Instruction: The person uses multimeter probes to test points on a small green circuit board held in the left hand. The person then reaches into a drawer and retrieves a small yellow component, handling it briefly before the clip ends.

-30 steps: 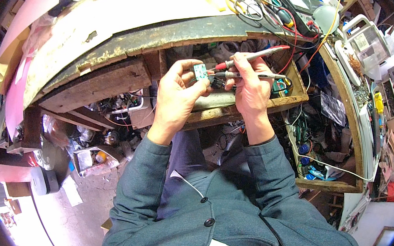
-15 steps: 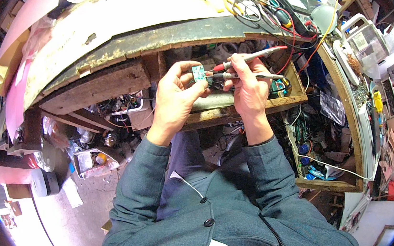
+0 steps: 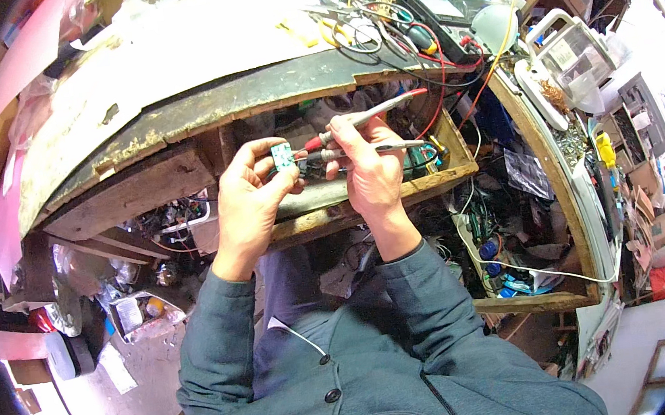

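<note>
Pinching small green rectangular circuit board (image 3: 284, 157) between thumb and fingers of left hand (image 3: 247, 200), above near edge of open wooden drawer (image 3: 443, 177). Grasping two slim probes in right hand (image 3: 376, 177), chopstick style: grey-bodied probe with red front end (image 3: 380, 109) on top, grey-bodied probe with dark front end (image 3: 399, 145) just below. Aiming both leftward at board's right edge; cannot tell if touching, tips too small. Resting neither hand on bench. Wearing dark blue-grey jacket (image 3: 289, 406), sleeves down to wrists. Beyond drawer, see bench top covered by bright white sheet (image 3: 209, 34); at its right end, flat black device with pale screen (image 3: 443, 8), beside round pale-grey dome (image 3: 494, 26). Farther right, note clear plastic case with white handle (image 3: 567, 53). Below drawer's right end, note wooden-framed compartment (image 3: 537, 301) crammed with cables and round blue pieces (image 3: 489, 250).
</note>
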Available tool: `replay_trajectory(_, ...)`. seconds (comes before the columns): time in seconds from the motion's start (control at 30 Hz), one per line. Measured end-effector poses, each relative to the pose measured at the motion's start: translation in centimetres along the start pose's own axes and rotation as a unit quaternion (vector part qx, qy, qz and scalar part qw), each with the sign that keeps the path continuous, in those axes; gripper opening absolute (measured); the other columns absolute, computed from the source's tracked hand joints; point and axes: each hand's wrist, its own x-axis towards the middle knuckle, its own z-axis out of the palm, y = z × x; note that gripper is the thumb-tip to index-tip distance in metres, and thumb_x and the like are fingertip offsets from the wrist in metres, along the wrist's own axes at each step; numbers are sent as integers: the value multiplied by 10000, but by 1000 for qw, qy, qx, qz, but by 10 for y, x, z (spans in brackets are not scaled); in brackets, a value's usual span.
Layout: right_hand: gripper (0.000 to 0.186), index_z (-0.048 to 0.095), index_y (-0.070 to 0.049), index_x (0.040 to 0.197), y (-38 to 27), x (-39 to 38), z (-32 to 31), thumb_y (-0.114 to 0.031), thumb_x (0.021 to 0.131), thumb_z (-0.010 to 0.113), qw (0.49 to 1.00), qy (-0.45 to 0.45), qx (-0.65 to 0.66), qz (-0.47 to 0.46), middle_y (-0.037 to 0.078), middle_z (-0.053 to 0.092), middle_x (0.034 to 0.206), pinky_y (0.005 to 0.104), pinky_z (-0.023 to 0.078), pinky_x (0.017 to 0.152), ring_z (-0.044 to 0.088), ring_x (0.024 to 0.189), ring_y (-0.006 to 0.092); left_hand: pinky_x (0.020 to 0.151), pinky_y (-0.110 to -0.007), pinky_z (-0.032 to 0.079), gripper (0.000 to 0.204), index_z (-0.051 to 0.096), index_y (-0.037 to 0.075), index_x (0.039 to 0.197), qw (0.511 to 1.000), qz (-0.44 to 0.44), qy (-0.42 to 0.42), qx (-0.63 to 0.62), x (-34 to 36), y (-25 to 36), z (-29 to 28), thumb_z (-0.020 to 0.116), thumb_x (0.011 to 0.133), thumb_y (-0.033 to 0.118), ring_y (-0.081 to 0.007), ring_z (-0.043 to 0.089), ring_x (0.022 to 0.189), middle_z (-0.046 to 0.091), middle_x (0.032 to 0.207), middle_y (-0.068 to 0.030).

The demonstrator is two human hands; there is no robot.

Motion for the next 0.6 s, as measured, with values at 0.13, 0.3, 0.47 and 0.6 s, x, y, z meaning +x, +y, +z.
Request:
replay_trajectory(0.13, 154, 657, -11, 936, -1, 0, 1, -161, 969, 649, 1000, -14, 5, 5, 116, 718, 809, 232, 491, 481, 658, 615, 122, 760, -268, 582, 370, 540, -22, 1249, 1000, -3, 2, -5, -3, 2, 0, 663, 900, -17, -129, 668, 856, 688, 1068, -106)
replay_trajectory(0.3, 136, 648, -15, 969, -2, -2, 1, -151, 971, 642, 1000, 4, -9, -11, 133, 730, 818, 231, 490, 476, 665, 618, 133, 745, -263, 560, 377, 540, -31, 1252, 1000, 4, -9, -14, -1, -1, -1, 667, 898, 0, -131, 664, 829, 693, 1071, -114)
replay_trajectory(0.47, 144, 650, -15, 966, -1, -3, 2, -158, 967, 653, 1000, 3, -6, -13, 139, 732, 824, 230, 489, 476, 658, 608, 130, 742, -262, 556, 368, 544, -36, 1248, 1000, 3, -14, 1, -1, -1, -4, 663, 903, 8, -126, 662, 819, 695, 1070, -112)
replay_trajectory(0.6, 143, 651, -16, 967, -2, -3, 4, -158, 965, 658, 1000, 5, -9, -8, 140, 734, 830, 231, 483, 480, 648, 602, 121, 746, -263, 557, 372, 544, -38, 1258, 1000, 5, -14, -5, 0, -2, -3, 660, 908, 15, -125, 661, 831, 695, 1072, -108)
